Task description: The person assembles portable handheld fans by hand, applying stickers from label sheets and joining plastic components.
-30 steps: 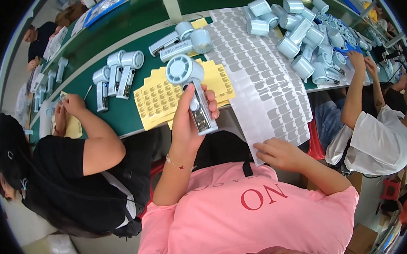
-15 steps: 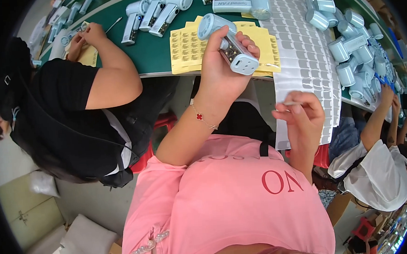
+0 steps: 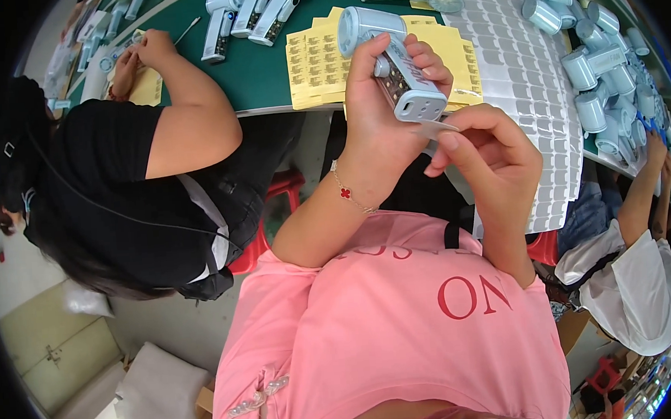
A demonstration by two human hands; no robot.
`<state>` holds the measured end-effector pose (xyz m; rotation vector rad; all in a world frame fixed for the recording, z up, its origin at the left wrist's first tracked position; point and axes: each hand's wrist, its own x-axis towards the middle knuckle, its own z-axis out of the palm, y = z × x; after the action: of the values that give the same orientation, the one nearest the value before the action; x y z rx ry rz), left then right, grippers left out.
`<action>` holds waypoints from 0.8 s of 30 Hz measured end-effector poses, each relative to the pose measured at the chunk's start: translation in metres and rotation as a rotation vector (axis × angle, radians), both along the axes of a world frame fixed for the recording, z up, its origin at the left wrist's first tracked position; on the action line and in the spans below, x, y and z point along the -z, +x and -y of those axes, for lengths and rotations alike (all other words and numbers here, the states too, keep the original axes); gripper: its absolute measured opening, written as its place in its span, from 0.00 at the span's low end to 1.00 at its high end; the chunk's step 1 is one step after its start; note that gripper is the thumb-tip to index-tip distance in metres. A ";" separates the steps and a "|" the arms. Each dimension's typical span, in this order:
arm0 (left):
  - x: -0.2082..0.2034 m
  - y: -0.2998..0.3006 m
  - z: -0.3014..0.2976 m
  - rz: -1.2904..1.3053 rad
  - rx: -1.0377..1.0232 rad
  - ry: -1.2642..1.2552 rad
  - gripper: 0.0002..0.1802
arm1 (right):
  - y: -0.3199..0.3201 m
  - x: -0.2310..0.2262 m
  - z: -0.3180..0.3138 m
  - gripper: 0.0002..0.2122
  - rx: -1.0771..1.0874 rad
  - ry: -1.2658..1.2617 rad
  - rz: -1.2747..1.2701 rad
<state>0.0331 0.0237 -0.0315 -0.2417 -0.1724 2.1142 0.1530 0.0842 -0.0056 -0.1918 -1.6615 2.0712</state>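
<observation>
My left hand [image 3: 375, 111] is wrapped round a light blue handheld fan [image 3: 423, 104], its round head tilted up to the left and its base end toward me. Circuit parts show along one open side of the handle. Between thumb and forefinger my right hand [image 3: 497, 153] pinches a small pale grey sticker [image 3: 432, 129]. The sticker lies just below the fan's base end; whether it touches the fan I cannot tell. Under the fan are sheets of yellow printed labels [image 3: 309, 71]. Long sheets of grey stickers [image 3: 532, 97] hang over the table edge at the right.
Several more fans lie on the green table [image 3: 259, 83] at the back, among them a fan [image 3: 274, 17] with its handle open. A heap of fans [image 3: 600, 70] covers the right side. Close on my left sits a co-worker [image 3: 124, 145]; another person [image 3: 625, 292] is at the right.
My right hand has moved up and left, bringing the sticker to the fan's base end. The fan has shifted slightly right in my left hand. The whole view has moved a little.
</observation>
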 end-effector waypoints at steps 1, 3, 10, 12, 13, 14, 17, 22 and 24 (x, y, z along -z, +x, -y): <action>0.000 0.000 0.000 -0.020 -0.004 0.012 0.12 | -0.002 0.000 0.001 0.05 0.041 0.050 0.016; -0.001 0.001 -0.001 -0.025 -0.005 0.020 0.13 | -0.004 0.000 0.003 0.04 0.084 0.096 0.034; -0.002 0.003 -0.003 0.018 0.000 0.028 0.13 | -0.003 -0.002 0.000 0.05 0.062 0.128 0.047; -0.002 0.002 -0.003 0.026 0.007 0.030 0.13 | -0.003 -0.001 0.000 0.05 0.064 0.144 0.044; -0.002 0.002 -0.004 0.030 0.011 0.035 0.13 | -0.003 0.000 0.000 0.05 0.049 0.113 0.004; -0.002 0.003 -0.003 0.031 0.011 0.034 0.13 | -0.003 0.001 0.000 0.05 0.035 0.082 -0.037; -0.004 0.005 -0.002 0.045 0.020 0.081 0.17 | -0.004 0.000 0.001 0.05 0.028 0.066 -0.024; -0.004 0.006 -0.003 0.008 -0.015 0.052 0.16 | -0.004 -0.001 0.003 0.05 0.071 0.167 0.010; -0.003 0.006 -0.003 0.016 -0.011 0.052 0.16 | -0.004 -0.001 0.003 0.05 0.078 0.183 0.016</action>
<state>0.0393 0.0269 -0.0282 -0.2279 -0.2386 2.1164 0.1489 0.0814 -0.0043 -0.2100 -1.8119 1.8533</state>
